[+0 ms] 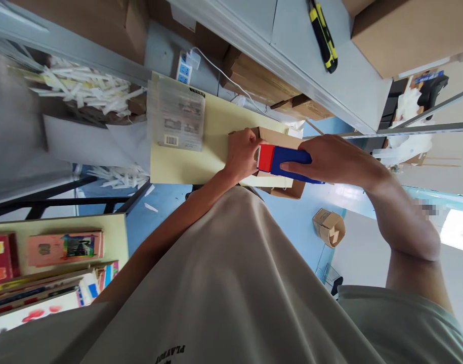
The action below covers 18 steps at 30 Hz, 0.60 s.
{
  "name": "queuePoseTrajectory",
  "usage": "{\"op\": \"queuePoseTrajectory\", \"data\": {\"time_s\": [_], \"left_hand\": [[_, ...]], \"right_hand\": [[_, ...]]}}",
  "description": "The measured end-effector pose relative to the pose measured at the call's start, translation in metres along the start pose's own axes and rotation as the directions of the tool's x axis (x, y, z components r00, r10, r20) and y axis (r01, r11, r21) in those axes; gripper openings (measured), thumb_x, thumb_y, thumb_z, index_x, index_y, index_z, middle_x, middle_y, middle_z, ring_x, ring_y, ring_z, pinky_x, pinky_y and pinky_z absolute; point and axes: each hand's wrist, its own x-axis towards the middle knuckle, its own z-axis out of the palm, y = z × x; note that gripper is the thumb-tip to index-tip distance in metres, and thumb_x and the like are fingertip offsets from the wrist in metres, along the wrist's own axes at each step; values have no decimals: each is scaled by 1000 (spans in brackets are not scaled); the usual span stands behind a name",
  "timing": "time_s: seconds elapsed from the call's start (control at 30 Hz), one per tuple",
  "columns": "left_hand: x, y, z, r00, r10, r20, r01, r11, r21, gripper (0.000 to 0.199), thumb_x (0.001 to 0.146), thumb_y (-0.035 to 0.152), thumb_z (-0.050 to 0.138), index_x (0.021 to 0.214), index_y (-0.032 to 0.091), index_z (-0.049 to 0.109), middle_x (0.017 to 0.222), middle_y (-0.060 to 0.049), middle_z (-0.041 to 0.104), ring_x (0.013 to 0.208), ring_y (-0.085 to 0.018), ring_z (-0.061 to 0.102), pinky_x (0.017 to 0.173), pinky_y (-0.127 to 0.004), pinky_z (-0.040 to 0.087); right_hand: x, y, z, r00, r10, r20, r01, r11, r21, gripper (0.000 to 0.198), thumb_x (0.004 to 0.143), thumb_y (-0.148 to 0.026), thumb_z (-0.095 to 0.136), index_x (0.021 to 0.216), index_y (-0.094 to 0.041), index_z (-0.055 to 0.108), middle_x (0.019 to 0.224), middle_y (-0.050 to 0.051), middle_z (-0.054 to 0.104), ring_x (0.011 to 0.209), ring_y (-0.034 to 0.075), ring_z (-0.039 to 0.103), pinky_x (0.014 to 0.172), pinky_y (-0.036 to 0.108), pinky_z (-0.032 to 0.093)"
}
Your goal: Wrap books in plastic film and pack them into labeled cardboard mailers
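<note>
A blue and red tape dispenser (268, 158) with a toothed edge at its left end is gripped by my right hand (326, 157), whose thumb lies along its blue body. Under it lies a small cardboard box (275, 136) on the pale yellow table (216, 126). My left hand (242, 151) is closed at the box's left end, beside the toothed edge, and seems to hold the cardboard there. Its fingertips are partly hidden.
Left on the table lies a clear printed plastic sleeve (181, 119). A shelf (292, 45) behind bears a yellow and black utility knife (323, 38). A power strip (184, 71) with a white cable lies beyond the table. An open carton (329, 227) stands on the floor at right.
</note>
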Motion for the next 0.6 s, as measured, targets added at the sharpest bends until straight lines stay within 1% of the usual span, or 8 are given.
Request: {"op": "queuePoseTrajectory", "data": {"time_s": [0.07, 0.1, 0.17, 0.23, 0.4, 0.5, 0.6], "left_hand": [[-5, -6, -1, 994, 70, 81, -81, 987, 139, 26, 90, 22, 98, 112, 23, 84, 116, -10, 69, 120, -32, 70, 117, -48, 55], [-7, -10, -2, 990, 91, 104, -111, 973, 201, 27, 91, 21, 97, 114, 24, 84, 118, -10, 69, 123, -33, 69, 119, -50, 55], [-12, -15, -4, 989, 97, 108, -124, 954, 275, 31, 91, 19, 96, 119, 25, 83, 121, -11, 69, 126, -35, 69, 122, -52, 54], [-15, -20, -6, 990, 85, 112, -116, 943, 313, 33, 92, 19, 96, 121, 24, 82, 122, -12, 70, 128, -35, 70, 123, -53, 55], [-22, -20, -12, 991, 42, 130, -79, 952, 295, 34, 92, 23, 100, 119, 25, 80, 124, -10, 71, 125, -34, 73, 123, -52, 59], [-24, -18, -14, 991, 18, 129, -54, 960, 276, 34, 92, 27, 101, 120, 25, 80, 130, -12, 70, 121, -32, 75, 122, -53, 62], [-25, -19, -13, 994, 6, 108, -34, 966, 256, 40, 88, 24, 102, 123, 27, 83, 128, -10, 69, 119, -30, 75, 123, -52, 62]], "right_hand": [[-2, 4, 3, 1000, -1, -9, 1, 1000, -3, 68, 108, -88, 59, 101, -23, 79, 79, 12, 73, 83, 32, 71, 78, 42, 42], [-2, 6, 5, 1000, 1, -11, -1, 1000, -4, 69, 107, -89, 59, 101, -23, 79, 77, 12, 72, 83, 32, 71, 78, 42, 42], [-1, 14, 10, 1000, 9, -11, -9, 1000, 0, 71, 106, -90, 59, 100, -23, 79, 73, 11, 70, 81, 32, 70, 77, 42, 42], [2, 25, 15, 1000, 15, -4, -15, 1000, 12, 72, 106, -91, 58, 100, -23, 80, 69, 10, 68, 79, 31, 71, 76, 42, 43], [27, 63, 33, 999, -26, 22, 25, 999, 45, 77, 102, -97, 59, 100, -24, 83, 70, 10, 71, 76, 30, 71, 73, 42, 47], [49, 84, 47, 998, -57, 35, 55, 997, 53, 81, 99, -101, 60, 96, -23, 84, 69, 10, 72, 75, 30, 71, 73, 42, 48], [74, 99, 64, 995, -77, 60, 72, 994, 82, 84, 98, -102, 60, 93, -21, 84, 71, 11, 74, 77, 30, 73, 75, 42, 50]]}}
